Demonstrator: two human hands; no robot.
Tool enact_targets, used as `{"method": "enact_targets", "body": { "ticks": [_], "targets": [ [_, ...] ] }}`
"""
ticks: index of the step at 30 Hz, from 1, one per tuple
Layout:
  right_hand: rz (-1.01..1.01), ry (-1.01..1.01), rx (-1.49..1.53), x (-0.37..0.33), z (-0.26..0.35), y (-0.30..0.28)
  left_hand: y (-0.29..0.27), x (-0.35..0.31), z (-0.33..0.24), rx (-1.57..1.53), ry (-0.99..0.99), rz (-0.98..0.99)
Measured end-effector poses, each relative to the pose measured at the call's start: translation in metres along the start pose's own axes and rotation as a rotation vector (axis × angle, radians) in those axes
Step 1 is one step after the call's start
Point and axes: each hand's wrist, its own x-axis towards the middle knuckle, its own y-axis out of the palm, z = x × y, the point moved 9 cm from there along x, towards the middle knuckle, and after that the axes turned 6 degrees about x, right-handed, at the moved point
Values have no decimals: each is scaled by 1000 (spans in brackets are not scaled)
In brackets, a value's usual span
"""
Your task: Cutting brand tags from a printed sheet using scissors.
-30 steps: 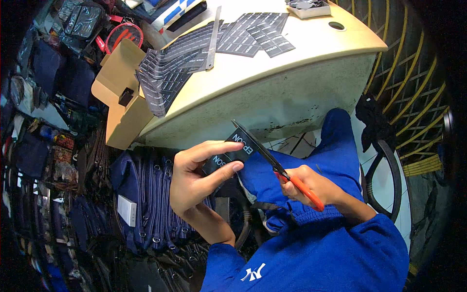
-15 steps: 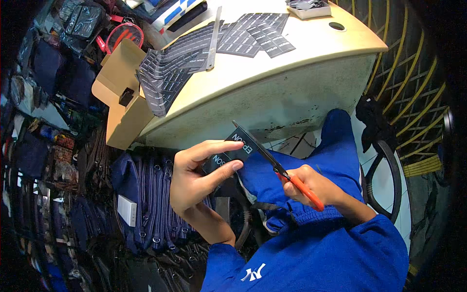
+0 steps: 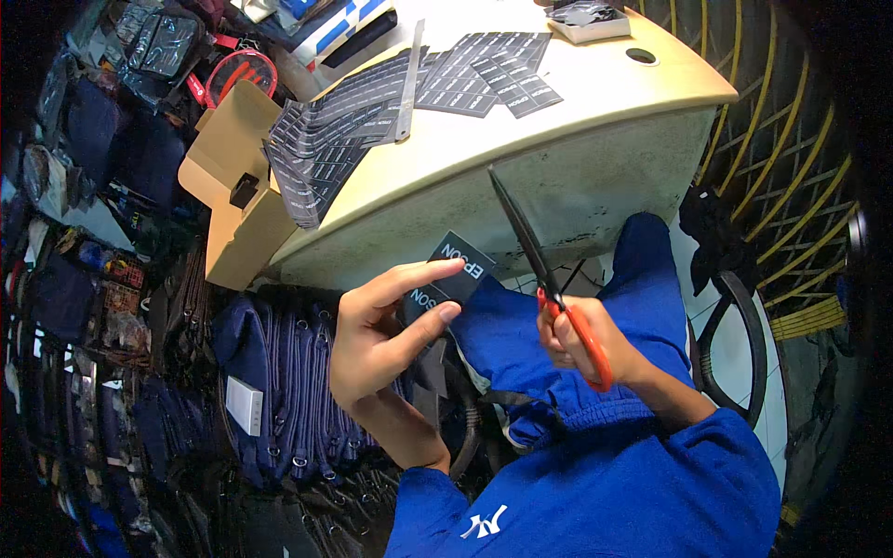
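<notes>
My left hand [image 3: 372, 349] holds a small black label piece [image 3: 454, 249] with white lettering between thumb and forefinger, over my lap. Part of another printed piece shows in the gap between those fingers, and the rest is hidden behind the hand. In my right hand [image 3: 600, 335] is a pair of scissors [image 3: 526, 228] with orange-red handles and long dark blades. Their tips point up and away toward the table's front, apart from the label. A thin dark sliver [image 3: 575, 272] shows beside the pivot; whether it is an offcut I cannot tell.
On the pale table [image 3: 484, 135] lie several black printed sheets [image 3: 326, 139] and a metal ruler [image 3: 409, 84]. An open cardboard box [image 3: 219, 219] stands at its left edge. At the back right sits a small white tray [image 3: 595, 28]. Dark bags [image 3: 298, 381] are piled at my left.
My right hand has swung the scissors off the label, their tips moving up and to the right. The left hand keeps its grip on the label, almost in place.
</notes>
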Motion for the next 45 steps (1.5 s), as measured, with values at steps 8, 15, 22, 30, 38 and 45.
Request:
{"method": "enact_targets", "body": {
  "ticks": [8,15,22,30,38,45],
  "targets": [
    [-113,-354,-143,28,63,9,25,7,-4,-33,53,103],
    [-169,-411,-178,30,95,5,29,9,1,-60,29,121],
    [-199,-446,-181,27,111,-5,26,11,-2,-96,74,74],
    [-25,-324,-299,31,110,8,35,14,-6,-99,166,68],
    [70,-449,-186,35,109,5,34,15,-7,24,124,48],
    [217,-212,-569,6,95,-7,5,3,-18,42,162,-67]
  ]
}}
